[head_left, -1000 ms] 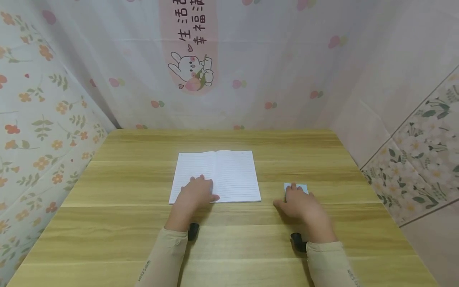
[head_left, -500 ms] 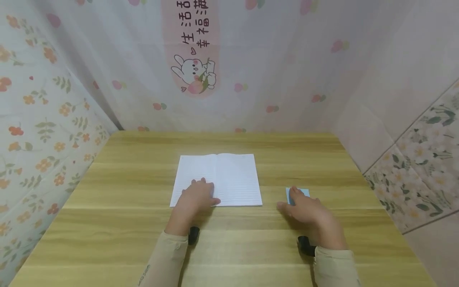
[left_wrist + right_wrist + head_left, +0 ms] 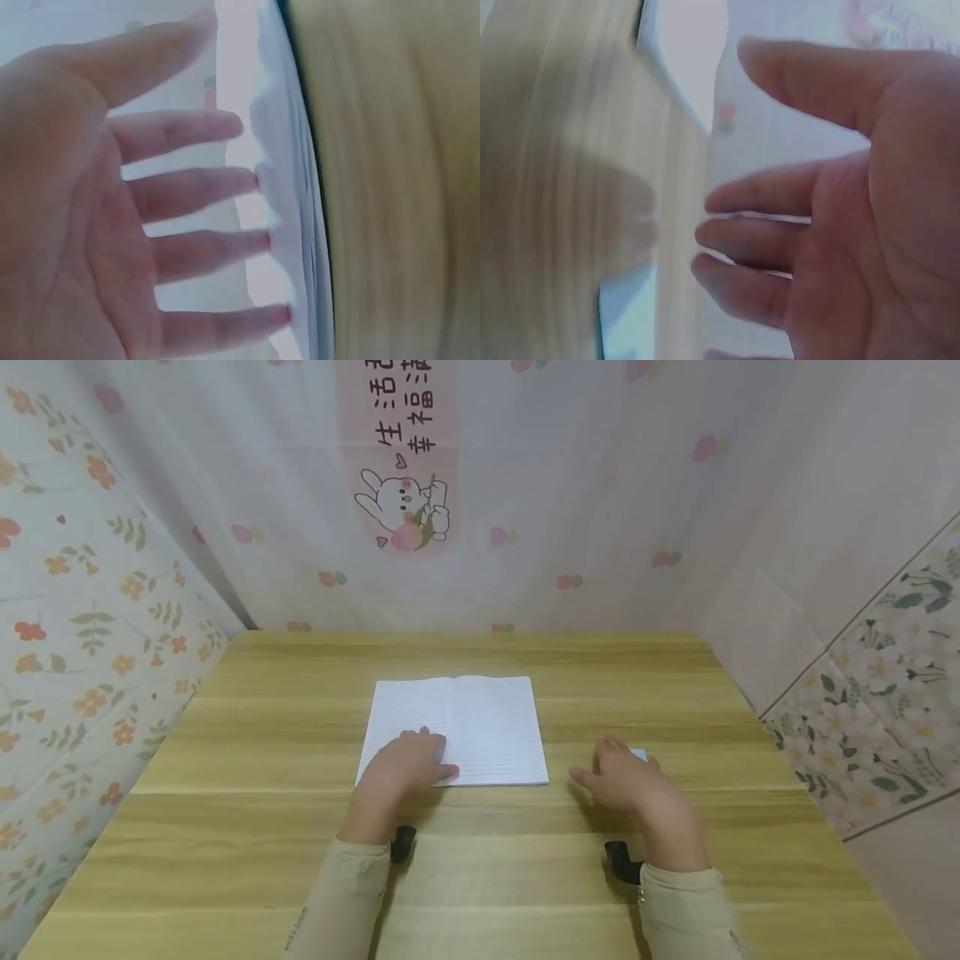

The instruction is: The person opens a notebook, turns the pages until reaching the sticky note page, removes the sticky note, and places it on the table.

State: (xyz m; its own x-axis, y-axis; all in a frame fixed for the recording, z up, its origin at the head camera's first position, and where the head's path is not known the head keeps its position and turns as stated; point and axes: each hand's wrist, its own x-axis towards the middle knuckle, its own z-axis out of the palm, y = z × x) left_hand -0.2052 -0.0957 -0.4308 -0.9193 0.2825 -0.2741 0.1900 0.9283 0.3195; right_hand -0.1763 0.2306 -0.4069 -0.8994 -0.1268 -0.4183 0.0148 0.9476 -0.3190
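Note:
An open notebook [image 3: 495, 727] with ruled white pages lies on the wooden table. On its left page, near the lower edge, rests my left hand [image 3: 401, 764]. The left wrist view shows that hand's fingers [image 3: 199, 187] straight and spread, their tips at the white paper [image 3: 281, 150]. My right hand [image 3: 626, 781] is held over the table, to the right of the notebook. Its fingers [image 3: 757, 244] are nearly straight, apart from the tabletop, and hold nothing. A small light-blue square [image 3: 639, 753], perhaps a paper pad, lies beneath this hand, mostly hidden by it in the head view.
The wood-grain table [image 3: 480, 877] reaches back to a pale printed curtain [image 3: 570, 493]. Floral cloth [image 3: 97, 635] hangs on the left, and a flower-patterned wall [image 3: 885, 685] stands on the right. Black wrist mounts [image 3: 622, 864] stick out inward from both wrists.
My right hand shifts slightly right, then back left, now covering more of the light-blue square. My left hand stays on the notebook. The head view sways a little.

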